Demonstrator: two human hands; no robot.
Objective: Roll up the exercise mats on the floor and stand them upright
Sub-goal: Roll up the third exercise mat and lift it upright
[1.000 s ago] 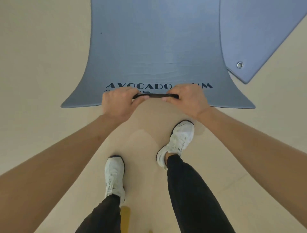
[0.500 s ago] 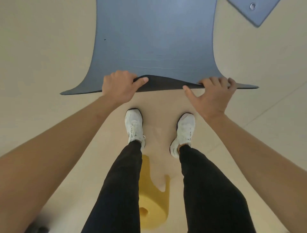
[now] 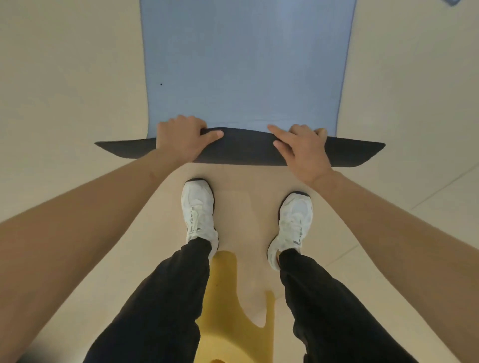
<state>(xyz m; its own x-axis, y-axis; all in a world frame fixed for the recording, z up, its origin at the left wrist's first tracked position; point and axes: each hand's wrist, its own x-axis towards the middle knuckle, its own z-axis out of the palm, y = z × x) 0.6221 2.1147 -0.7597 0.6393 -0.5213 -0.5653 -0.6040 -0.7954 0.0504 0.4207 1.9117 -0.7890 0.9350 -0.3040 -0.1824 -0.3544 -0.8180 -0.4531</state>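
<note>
A blue exercise mat (image 3: 246, 64) lies flat on the pale floor ahead of me. Its near end is lifted and folded over, showing the dark underside (image 3: 246, 149) as a wide band. My left hand (image 3: 181, 140) grips that lifted edge left of centre, fingers curled over the top and thumb on the dark side. My right hand (image 3: 303, 149) holds the same edge right of centre, fingers hooked over it and the forefinger stretched along the fold.
My two feet in white shoes (image 3: 198, 207) (image 3: 294, 222) stand just short of the mat. A rolled yellow mat (image 3: 228, 324) stands between my legs behind me. A corner of a second blue mat (image 3: 452, 2) shows at the top right.
The mat's near edge has come up higher and folded further over, showing more dark underside. My hands have spread apart along it. The view has tilted down, and my feet stand wider.
</note>
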